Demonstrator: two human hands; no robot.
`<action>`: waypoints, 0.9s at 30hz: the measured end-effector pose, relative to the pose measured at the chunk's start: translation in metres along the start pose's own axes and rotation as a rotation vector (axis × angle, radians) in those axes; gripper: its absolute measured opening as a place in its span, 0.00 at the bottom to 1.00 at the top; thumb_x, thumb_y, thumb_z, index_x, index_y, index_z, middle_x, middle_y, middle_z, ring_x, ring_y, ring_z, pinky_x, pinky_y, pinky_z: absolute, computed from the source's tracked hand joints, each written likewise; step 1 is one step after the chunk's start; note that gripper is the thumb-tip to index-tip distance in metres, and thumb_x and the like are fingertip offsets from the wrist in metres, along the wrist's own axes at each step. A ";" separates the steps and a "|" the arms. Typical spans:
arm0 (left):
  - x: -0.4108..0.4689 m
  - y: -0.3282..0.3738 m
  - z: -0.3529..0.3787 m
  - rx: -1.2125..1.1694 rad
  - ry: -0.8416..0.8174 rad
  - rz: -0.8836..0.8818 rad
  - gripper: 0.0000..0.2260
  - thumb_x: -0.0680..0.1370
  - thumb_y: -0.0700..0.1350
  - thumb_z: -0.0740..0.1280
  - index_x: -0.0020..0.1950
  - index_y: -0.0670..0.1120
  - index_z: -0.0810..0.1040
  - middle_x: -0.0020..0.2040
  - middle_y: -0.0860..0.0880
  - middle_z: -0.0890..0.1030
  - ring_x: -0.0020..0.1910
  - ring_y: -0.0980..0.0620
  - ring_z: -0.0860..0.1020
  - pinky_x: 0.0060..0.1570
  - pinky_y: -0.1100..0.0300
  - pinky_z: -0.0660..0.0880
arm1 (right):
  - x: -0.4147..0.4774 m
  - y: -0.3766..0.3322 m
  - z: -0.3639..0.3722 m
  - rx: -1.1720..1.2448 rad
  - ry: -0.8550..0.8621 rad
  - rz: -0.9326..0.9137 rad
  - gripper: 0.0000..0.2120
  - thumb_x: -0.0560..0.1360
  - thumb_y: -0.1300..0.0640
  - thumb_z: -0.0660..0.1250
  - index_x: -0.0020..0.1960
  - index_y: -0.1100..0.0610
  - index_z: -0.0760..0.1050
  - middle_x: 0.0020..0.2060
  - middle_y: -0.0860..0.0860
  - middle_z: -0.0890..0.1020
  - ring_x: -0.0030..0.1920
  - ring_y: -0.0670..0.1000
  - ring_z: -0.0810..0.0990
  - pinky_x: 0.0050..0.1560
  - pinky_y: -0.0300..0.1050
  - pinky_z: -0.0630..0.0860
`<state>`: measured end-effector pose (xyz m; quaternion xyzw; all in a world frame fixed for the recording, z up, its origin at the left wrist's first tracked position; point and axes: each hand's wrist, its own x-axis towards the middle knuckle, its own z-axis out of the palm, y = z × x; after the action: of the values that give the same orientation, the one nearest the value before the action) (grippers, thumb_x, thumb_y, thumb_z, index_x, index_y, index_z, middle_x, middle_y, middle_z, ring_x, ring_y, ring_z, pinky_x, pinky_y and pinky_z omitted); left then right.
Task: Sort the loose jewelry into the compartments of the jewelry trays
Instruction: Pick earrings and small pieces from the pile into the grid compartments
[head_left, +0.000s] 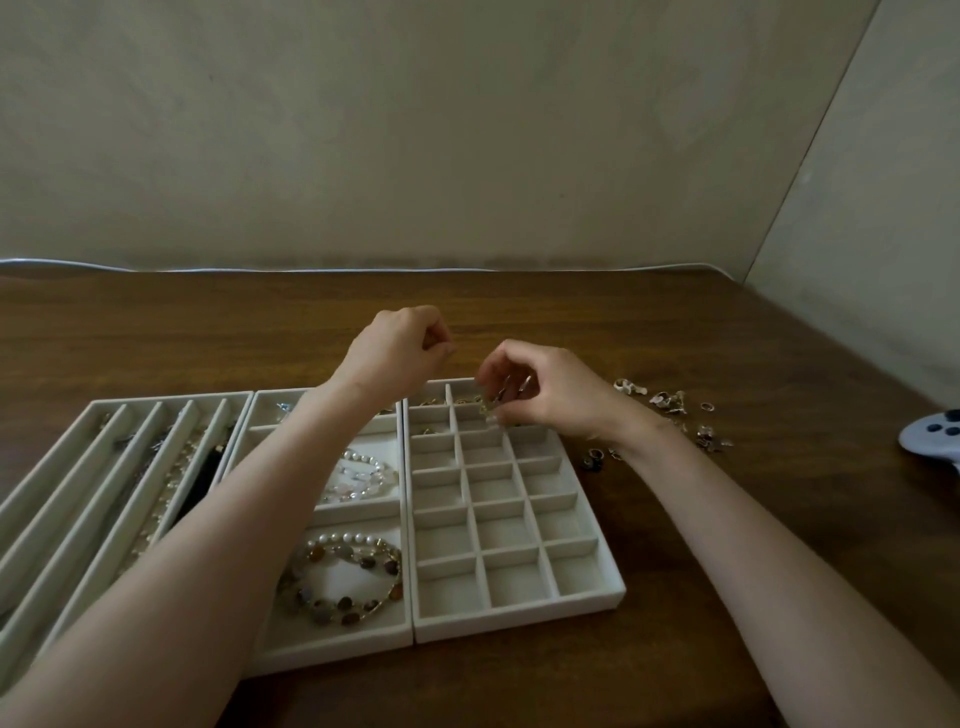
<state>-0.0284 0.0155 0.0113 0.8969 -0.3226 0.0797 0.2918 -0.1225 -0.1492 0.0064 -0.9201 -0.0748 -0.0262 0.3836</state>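
Pinches a small gold-coloured jewelry piece (488, 410) in the curled fingertips of the right hand (545, 395), wrist bent down, just above the far compartments of the white grid-divided jewelry tray (519, 618). Holds the left hand (397, 353) raised alongside, fingers curled, thumb against forefinger (cannot tell whether anything is held). Loose metal jewelry pile (670, 402) on the brown wooden table (727, 519), right of the tray.

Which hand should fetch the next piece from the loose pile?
Right, probably, once it drops its piece. The pile lies right of the grid tray, beside the right hand; the left hand is across the tray, farther off.
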 end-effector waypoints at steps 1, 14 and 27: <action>0.000 0.000 0.001 -0.001 0.009 0.002 0.02 0.76 0.44 0.66 0.46 0.47 0.77 0.41 0.49 0.80 0.43 0.49 0.78 0.45 0.53 0.76 | 0.000 0.000 0.003 -0.019 -0.009 -0.004 0.15 0.70 0.62 0.73 0.54 0.52 0.75 0.48 0.48 0.79 0.47 0.46 0.79 0.49 0.40 0.78; 0.000 0.002 0.003 0.010 -0.042 0.007 0.05 0.78 0.45 0.64 0.45 0.46 0.76 0.39 0.51 0.79 0.34 0.56 0.74 0.34 0.65 0.68 | 0.001 0.025 -0.021 -0.359 0.220 0.125 0.11 0.74 0.61 0.67 0.54 0.50 0.77 0.52 0.47 0.76 0.52 0.44 0.75 0.56 0.43 0.75; -0.003 0.005 0.001 0.000 -0.094 0.002 0.07 0.78 0.47 0.64 0.44 0.45 0.76 0.39 0.47 0.80 0.32 0.55 0.74 0.31 0.66 0.68 | 0.003 0.040 -0.026 -0.366 0.142 0.304 0.10 0.74 0.60 0.68 0.54 0.51 0.79 0.55 0.50 0.75 0.58 0.49 0.74 0.59 0.46 0.73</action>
<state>-0.0338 0.0134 0.0124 0.8993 -0.3370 0.0380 0.2761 -0.1135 -0.1948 -0.0031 -0.9708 0.0975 -0.0461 0.2142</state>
